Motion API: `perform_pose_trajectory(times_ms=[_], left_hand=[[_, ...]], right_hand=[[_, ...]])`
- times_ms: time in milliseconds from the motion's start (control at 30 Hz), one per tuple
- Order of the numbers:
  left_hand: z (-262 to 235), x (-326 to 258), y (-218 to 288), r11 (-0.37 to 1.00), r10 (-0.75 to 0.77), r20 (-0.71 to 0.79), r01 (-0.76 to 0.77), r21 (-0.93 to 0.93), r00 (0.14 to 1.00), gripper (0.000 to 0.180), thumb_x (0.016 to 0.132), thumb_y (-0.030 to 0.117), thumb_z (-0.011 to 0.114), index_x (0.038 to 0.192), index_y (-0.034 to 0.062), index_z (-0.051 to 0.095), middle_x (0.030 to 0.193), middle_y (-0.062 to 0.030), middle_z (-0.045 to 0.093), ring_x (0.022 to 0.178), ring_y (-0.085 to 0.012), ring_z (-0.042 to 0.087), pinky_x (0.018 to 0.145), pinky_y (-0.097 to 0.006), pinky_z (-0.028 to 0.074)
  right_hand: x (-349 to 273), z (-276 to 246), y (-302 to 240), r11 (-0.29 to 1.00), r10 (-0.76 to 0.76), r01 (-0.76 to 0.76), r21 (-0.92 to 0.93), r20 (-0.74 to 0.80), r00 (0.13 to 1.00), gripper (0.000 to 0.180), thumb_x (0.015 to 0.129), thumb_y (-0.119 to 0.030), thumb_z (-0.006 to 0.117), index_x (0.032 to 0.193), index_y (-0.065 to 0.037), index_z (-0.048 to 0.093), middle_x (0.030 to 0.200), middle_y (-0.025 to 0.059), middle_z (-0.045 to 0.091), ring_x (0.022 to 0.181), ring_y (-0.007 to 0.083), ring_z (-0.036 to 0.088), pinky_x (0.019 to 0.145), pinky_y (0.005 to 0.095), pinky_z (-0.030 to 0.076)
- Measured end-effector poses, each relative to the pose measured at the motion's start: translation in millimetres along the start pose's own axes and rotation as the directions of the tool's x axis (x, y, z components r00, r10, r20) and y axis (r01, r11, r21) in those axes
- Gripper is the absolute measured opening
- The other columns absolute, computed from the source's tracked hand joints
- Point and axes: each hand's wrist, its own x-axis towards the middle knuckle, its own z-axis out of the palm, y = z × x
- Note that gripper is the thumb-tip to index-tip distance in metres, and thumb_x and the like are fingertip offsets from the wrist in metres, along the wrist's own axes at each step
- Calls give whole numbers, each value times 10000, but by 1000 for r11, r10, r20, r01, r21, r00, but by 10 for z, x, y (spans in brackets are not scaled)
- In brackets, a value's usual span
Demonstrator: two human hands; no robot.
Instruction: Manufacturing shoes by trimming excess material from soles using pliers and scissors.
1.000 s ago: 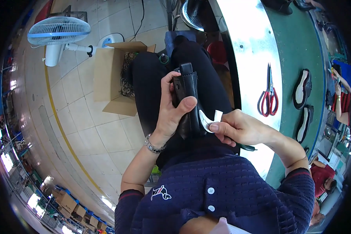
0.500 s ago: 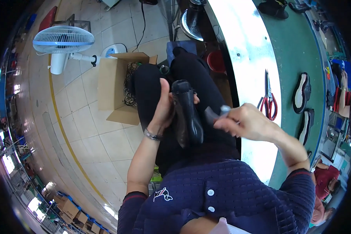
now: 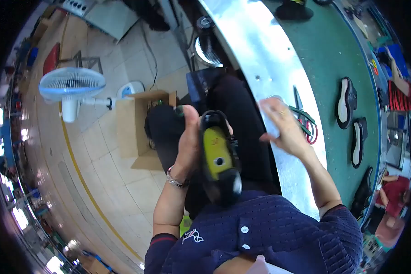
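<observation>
My left hand (image 3: 189,144) is wrapped around a black shoe (image 3: 223,189) above my lap, thumb along its near side. The shoe's opening faces up and shows a yellow-green shoe last (image 3: 213,142) with a round hole in it. Out to the right, my right hand (image 3: 284,125) is over the edge of the metal bench, fingers apart and slightly blurred. Beside that hand lie scissors (image 3: 311,130) with red handles, and a green-handled tool (image 3: 300,113) partly across them. A small greyish thing (image 3: 276,97) shows at the fingertips, too blurred to name.
The shiny metal bench (image 3: 260,55) runs along my right, with a green surface (image 3: 322,59) beyond it bearing several dark shoe parts (image 3: 345,102). On the left are an open cardboard box (image 3: 125,128) and a white fan (image 3: 71,89). A co-worker (image 3: 392,194) is at far right.
The shoe has turned so that its opening faces up. My right hand has moved from beside the shoe to the bench and opened; the small tool it held is no longer in its grip.
</observation>
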Motion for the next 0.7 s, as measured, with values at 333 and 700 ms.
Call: perform_pose_trajectory(times_ms=[333, 700], left_hand=[[70, 411, 80, 894, 130, -76, -150, -422, 989, 544, 1009, 420, 411, 1411, 55, 377, 1388, -200, 470, 1274, -354, 472, 1130, -472, 316], [-466, 335, -109, 898, -34, -187, -52, -437, 982, 535, 1024, 463, 364, 1369, 56, 404, 1390, -259, 451, 1259, -430, 471, 1076, -550, 369]], right_hand=[[-13, -202, -366, 231, 253, -168, 958, 108, 961, 459, 711, -185, 859, 1067, 31, 667, 940, 42, 697, 870, 94, 614, 793, 262, 477], [-20, -558, 1624, 464, 883, -469, 752, -435, 176, 580, 906, -432, 633, 1141, 98, 616, 1060, 151, 693, 957, 183, 627, 933, 345, 453]])
